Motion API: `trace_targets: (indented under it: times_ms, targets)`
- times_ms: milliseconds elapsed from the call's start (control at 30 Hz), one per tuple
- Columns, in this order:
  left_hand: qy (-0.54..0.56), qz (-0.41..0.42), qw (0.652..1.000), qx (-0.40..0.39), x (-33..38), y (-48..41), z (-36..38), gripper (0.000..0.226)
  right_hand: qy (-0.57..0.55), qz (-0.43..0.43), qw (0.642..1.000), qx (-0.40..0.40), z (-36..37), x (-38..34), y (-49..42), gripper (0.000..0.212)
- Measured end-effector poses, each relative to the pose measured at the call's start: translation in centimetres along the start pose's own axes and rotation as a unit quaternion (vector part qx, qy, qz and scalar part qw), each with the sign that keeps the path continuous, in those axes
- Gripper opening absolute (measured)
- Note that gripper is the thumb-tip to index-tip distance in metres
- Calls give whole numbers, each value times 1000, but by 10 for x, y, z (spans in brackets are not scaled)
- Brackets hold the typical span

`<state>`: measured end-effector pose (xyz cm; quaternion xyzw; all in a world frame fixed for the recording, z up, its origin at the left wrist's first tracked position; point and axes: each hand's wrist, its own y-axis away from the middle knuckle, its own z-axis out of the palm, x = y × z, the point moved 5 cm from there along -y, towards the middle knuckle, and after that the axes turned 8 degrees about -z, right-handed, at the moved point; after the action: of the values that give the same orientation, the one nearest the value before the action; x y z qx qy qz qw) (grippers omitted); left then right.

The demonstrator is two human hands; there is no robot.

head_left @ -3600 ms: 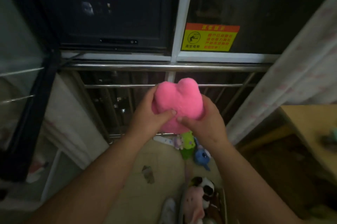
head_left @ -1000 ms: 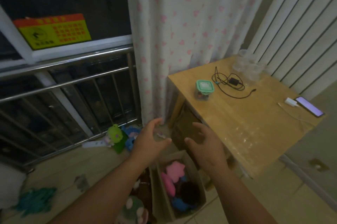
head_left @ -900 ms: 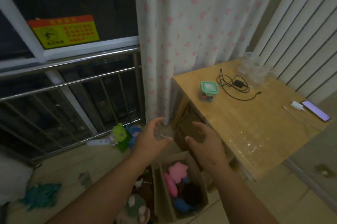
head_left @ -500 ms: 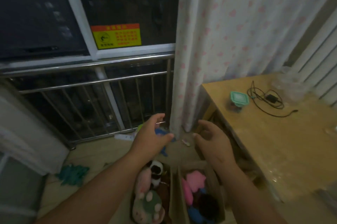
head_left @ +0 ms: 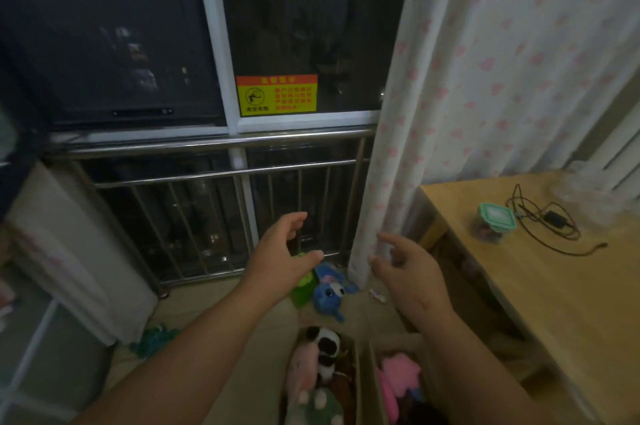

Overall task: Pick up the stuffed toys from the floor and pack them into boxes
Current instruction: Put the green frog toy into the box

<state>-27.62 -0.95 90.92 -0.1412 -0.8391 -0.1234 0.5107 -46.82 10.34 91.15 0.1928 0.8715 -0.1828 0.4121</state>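
1. Stuffed toys, a blue toy (head_left: 329,289) and a green toy (head_left: 303,286), are seen in the head view on the floor just below the middle, touching each other. The green one is partly hidden behind the left hand (head_left: 280,258).
2. Both are judged light, soft and squashy, neither slippery nor fragile. A hold round the plump body is advised rather than by a limb.
3. Nothing is held by either hand. The fingers of the left hand and the right hand (head_left: 405,272) are loosely spread, and the hands hover at 11 and 2 o'clock of the blue toy.
4. Two boxes (head_left: 365,386) stand side by side at 6 o'clock, at the bottom edge. A panda toy (head_left: 325,343) and a pink toy (head_left: 398,369) already lie inside, so room is judged tight and some pressing down may be needed.
5. A curtain (head_left: 381,182) hangs to the floor at 3 o'clock of the blue toy, with its hem just beside the toy — it could be snagged. Whether it is touched by the right fingers cannot be told.
6. A railing (head_left: 214,142) stands at 12 o'clock behind the toys, limiting reach.
7. A table (head_left: 554,303) at 4 o'clock bears a container (head_left: 495,220) and a cable (head_left: 554,234), well apart from the toys.
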Motion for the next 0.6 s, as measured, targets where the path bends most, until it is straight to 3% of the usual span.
trace_targets:
  times_ms: [333,600]
  targets:
    - [9,14,999,-30,-58,-29,-118,60,-9,15,999,32,108,-85,-1,43]
    - [10,-3,998,-59,-88,-65,-153,62,3,43,998,50,150,-106,-7,36]
